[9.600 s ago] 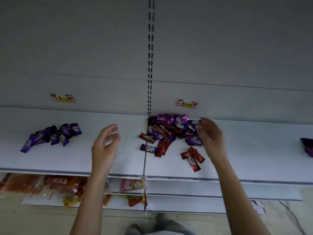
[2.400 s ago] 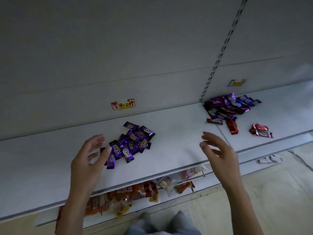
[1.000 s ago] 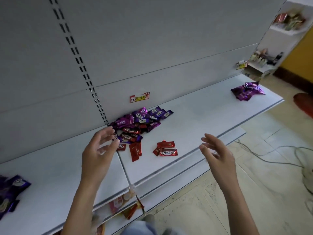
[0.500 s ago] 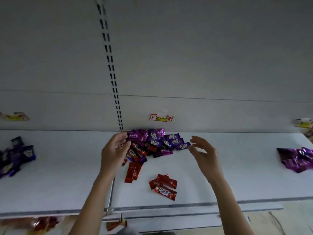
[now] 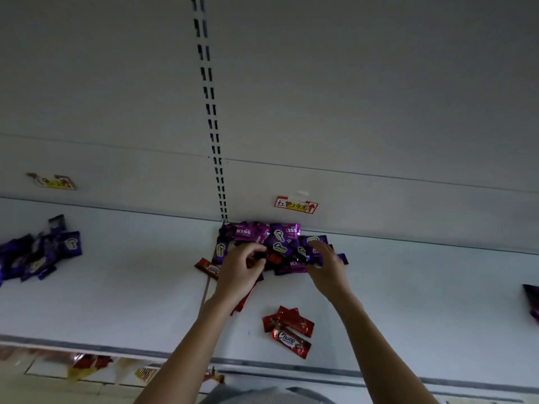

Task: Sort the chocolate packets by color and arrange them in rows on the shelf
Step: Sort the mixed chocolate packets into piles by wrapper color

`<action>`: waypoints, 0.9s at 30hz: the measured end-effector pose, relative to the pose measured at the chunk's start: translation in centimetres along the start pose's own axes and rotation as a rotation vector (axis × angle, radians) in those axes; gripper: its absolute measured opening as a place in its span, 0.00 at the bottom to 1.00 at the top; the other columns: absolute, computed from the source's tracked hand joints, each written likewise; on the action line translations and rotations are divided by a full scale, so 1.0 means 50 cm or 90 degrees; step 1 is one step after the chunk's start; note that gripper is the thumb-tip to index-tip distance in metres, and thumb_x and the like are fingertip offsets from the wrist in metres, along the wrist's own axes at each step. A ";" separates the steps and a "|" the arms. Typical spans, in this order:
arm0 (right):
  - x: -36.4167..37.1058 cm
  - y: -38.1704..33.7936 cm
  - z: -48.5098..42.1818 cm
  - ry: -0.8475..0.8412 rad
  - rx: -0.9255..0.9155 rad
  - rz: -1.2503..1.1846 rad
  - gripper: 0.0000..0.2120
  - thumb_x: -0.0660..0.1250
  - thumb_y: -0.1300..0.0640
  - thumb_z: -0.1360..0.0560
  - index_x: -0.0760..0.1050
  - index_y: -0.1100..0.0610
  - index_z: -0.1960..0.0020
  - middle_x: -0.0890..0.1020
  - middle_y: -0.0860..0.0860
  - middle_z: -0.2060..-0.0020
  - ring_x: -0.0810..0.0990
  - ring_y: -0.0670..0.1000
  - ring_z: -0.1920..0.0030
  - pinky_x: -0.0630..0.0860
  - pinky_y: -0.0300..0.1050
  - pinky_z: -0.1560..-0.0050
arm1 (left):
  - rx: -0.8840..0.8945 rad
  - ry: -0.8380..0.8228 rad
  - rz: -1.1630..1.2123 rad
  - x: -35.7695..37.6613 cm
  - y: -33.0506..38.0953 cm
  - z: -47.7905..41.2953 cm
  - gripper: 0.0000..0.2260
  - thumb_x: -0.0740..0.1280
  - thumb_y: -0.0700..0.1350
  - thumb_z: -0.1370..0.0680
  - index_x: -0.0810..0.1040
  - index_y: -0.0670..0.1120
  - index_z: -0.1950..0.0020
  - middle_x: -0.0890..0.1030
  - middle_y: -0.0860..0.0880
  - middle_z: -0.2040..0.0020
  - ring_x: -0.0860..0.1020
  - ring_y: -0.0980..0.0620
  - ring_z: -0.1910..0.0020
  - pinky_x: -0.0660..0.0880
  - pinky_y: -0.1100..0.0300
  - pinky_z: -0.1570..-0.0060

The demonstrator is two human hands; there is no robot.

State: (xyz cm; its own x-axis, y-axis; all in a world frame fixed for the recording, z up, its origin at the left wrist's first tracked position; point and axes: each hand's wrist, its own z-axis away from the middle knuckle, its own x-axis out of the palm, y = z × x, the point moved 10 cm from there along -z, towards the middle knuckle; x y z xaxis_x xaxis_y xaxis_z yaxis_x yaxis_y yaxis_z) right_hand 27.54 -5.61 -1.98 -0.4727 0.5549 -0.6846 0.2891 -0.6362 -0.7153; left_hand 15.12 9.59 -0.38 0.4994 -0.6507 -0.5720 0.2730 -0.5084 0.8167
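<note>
Both hands are digging into the mixed heap of purple and red foil chocolate packets point(image 5: 280, 243) that's sitting at the back of the white metal shelf point(image 5: 131, 287), right against the back panel under the red and yellow paper price label point(image 5: 296, 205). The left hand point(image 5: 242, 271) is curling its fingers in and pinching a small red foil packet point(image 5: 272, 259) at the near edge of the heap, though the fingers are covering most of it. The right hand point(image 5: 326, 266) is lying over the purple packets on the heap's right side, and since only the back of it is showing, I can't tell whether it's gripping anything. Another red packet point(image 5: 208, 268) is poking out just left of the left hand, and a couple more red ones point(image 5: 243, 303) are hiding under that wrist, mostly covered. Two red Choco packets point(image 5: 288, 332) are lying together near the shelf's front edge, apart from the heap. A pile of dark purple packets point(image 5: 40, 255) is sitting well off to the left and running out of frame, and a bit of purple wrapper point(image 5: 532, 304) is getting cut off at the right edge. The second label point(image 5: 52, 181) on the left is too blurry to read, and the orange and red packets on the lower shelf point(image 5: 90, 363) are just a smear.
</note>
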 end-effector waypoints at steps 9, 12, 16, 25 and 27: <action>0.016 0.005 -0.033 -0.068 -0.041 0.156 0.32 0.64 0.70 0.30 0.63 0.55 0.28 0.65 0.52 0.29 0.62 0.52 0.31 0.63 0.42 0.34 | 0.196 -0.125 -0.344 0.117 0.043 -0.056 0.25 0.62 0.41 0.22 0.59 0.53 0.26 0.66 0.54 0.29 0.64 0.52 0.33 0.62 0.59 0.35; -0.012 0.022 -0.032 -0.048 -0.044 0.271 0.34 0.63 0.70 0.30 0.61 0.51 0.28 0.63 0.47 0.29 0.60 0.52 0.31 0.63 0.46 0.35 | 0.197 -0.111 -0.370 0.116 0.043 -0.062 0.27 0.62 0.39 0.23 0.57 0.51 0.26 0.67 0.52 0.31 0.65 0.51 0.34 0.60 0.58 0.32; -0.013 0.037 -0.021 -0.045 -0.057 0.264 0.28 0.62 0.68 0.29 0.69 0.49 0.32 0.72 0.51 0.36 0.67 0.53 0.38 0.68 0.40 0.46 | 0.206 -0.103 -0.413 0.120 0.042 -0.070 0.24 0.64 0.39 0.24 0.64 0.47 0.28 0.70 0.48 0.38 0.67 0.49 0.40 0.64 0.59 0.39; -0.035 0.029 -0.002 -0.002 -0.049 0.226 0.09 0.63 0.54 0.25 0.77 0.54 0.47 0.77 0.52 0.54 0.73 0.50 0.57 0.62 0.36 0.68 | 0.202 -0.145 -0.435 0.125 0.034 -0.082 0.17 0.66 0.44 0.24 0.71 0.46 0.35 0.72 0.50 0.35 0.67 0.49 0.37 0.64 0.56 0.36; -0.035 0.036 -0.005 0.007 -0.013 0.217 0.08 0.61 0.54 0.24 0.76 0.57 0.51 0.77 0.53 0.57 0.75 0.52 0.59 0.64 0.39 0.69 | 0.186 -0.147 -0.442 0.119 0.034 -0.084 0.20 0.66 0.48 0.24 0.70 0.46 0.34 0.73 0.49 0.36 0.67 0.49 0.38 0.65 0.56 0.37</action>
State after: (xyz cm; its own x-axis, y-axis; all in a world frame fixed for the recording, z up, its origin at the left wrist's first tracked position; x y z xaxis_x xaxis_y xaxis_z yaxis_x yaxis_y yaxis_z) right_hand 29.08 -7.60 -2.13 -0.3366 0.3174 -0.8865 0.4461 -0.7754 -0.4470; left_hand 22.02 7.25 -2.06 0.1013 -0.2142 -0.9715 0.2165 -0.9484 0.2317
